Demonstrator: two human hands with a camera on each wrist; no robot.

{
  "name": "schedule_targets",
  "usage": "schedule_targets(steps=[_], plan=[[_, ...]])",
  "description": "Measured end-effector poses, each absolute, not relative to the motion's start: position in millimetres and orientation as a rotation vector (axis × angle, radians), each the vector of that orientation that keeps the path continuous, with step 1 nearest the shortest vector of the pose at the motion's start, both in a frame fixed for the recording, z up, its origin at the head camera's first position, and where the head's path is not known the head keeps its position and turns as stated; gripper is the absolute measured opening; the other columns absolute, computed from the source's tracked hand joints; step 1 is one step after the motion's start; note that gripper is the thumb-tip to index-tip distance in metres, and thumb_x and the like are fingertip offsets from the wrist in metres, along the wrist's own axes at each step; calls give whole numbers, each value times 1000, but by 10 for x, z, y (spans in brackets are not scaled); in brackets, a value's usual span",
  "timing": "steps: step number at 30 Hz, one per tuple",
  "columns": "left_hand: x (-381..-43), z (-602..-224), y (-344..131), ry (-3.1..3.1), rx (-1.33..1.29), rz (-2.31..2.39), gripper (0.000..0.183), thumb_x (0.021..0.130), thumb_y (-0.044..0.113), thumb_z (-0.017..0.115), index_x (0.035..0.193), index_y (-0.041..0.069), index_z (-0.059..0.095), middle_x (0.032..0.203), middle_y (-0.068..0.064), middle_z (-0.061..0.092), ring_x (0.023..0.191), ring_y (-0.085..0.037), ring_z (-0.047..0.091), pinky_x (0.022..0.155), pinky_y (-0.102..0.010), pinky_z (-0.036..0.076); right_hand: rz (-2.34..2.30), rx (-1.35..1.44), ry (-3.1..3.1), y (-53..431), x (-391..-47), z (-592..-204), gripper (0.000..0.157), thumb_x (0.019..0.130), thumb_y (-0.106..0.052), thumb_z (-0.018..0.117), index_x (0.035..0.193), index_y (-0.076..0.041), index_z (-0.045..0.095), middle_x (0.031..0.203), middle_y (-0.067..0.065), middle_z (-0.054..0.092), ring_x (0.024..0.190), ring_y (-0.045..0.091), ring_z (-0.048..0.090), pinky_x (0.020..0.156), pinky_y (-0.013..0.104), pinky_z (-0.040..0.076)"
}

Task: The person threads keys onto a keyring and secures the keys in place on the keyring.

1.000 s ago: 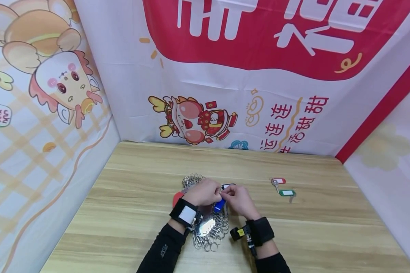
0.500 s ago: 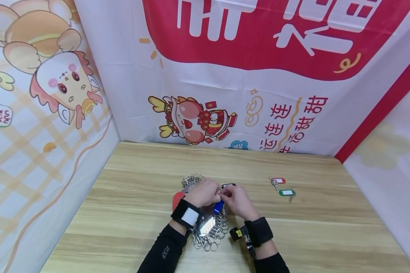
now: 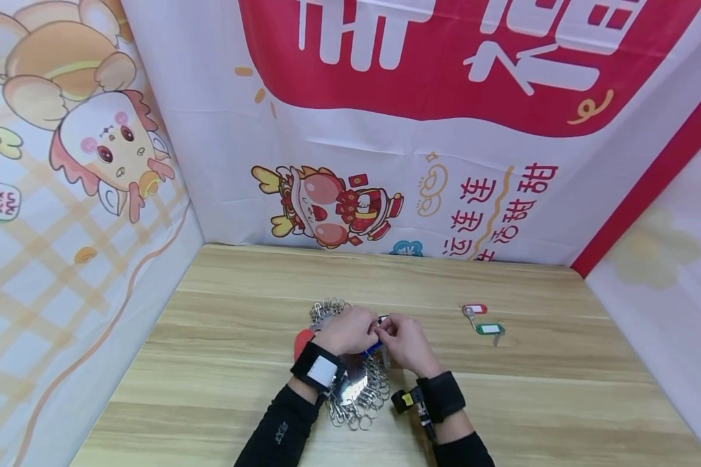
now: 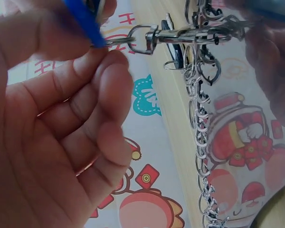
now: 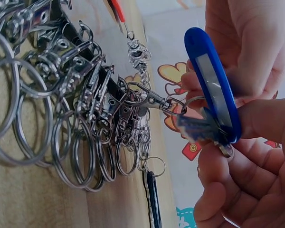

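Observation:
A round, reflective plate (image 3: 355, 387) stands hung with several swivel clasps (image 5: 92, 90), each carrying a split ring (image 5: 72, 164). Above it, my left hand (image 3: 350, 329) pinches a split ring (image 4: 118, 42) on one clasp's swivel end. My right hand (image 3: 407, 345) meets it fingertip to fingertip and pinches a blue key tag (image 5: 213, 88) with a white label. A blurred key (image 5: 199, 127) hangs at the tag, right by the ring. Fingers cover most of the tag in the head view. A dark tag (image 5: 154, 199) hangs from another clasp.
To the right on the wooden table (image 3: 561, 389) lie a red key tag (image 3: 476, 309) and a green key tag (image 3: 489, 329) with keys. A red piece (image 3: 302, 342) shows beside my left hand. Printed cloth walls (image 3: 222, 162) enclose the back and sides.
The blue key tag hung below my fingers and is now turned up between them, mostly hidden from above. Both hands stay nearly in place.

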State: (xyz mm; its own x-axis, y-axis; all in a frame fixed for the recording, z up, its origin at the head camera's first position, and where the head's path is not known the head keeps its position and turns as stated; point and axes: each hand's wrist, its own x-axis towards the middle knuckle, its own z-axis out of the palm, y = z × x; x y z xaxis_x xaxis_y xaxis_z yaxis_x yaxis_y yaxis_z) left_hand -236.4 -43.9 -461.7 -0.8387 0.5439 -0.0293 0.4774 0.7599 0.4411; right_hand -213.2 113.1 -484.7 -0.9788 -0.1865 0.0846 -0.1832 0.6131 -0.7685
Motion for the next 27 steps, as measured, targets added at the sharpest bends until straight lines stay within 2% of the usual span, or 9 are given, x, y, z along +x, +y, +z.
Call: schedule_targets(steps=[4,11,22,27], plan=[[-2375,-4635,-465,2749,788,685,21,90,18,60,71,17,52,63,4,48,54,-9,49,49,-23,38,-1346,-336,2818,1139,-2134,-4851,9,89,-14,65,80,-11,62,66,-4,58,48,10,47,43,23,38],[-2378,-4660,-482,2730,723,637,24,94,24,54,72,16,50,65,4,47,55,-10,48,51,-24,37,-1319,-424,2823,1149,-2132,-4833,9,88,-10,66,79,-11,63,70,-4,58,56,10,50,48,24,41],[-2361,-4599,-537,2637,729,770,20,92,17,57,73,16,52,64,3,47,53,-10,49,50,-23,38,-1364,-367,2783,1139,-2124,-4841,10,90,-13,63,80,-11,61,68,-3,57,49,10,47,44,23,37],[-2363,-4603,-540,2633,730,754,22,93,19,54,72,16,51,63,3,48,51,-10,50,48,-23,38,-1369,-406,2781,1142,-2122,-4835,9,90,-12,63,81,-11,62,70,-3,58,53,11,49,46,24,39]])
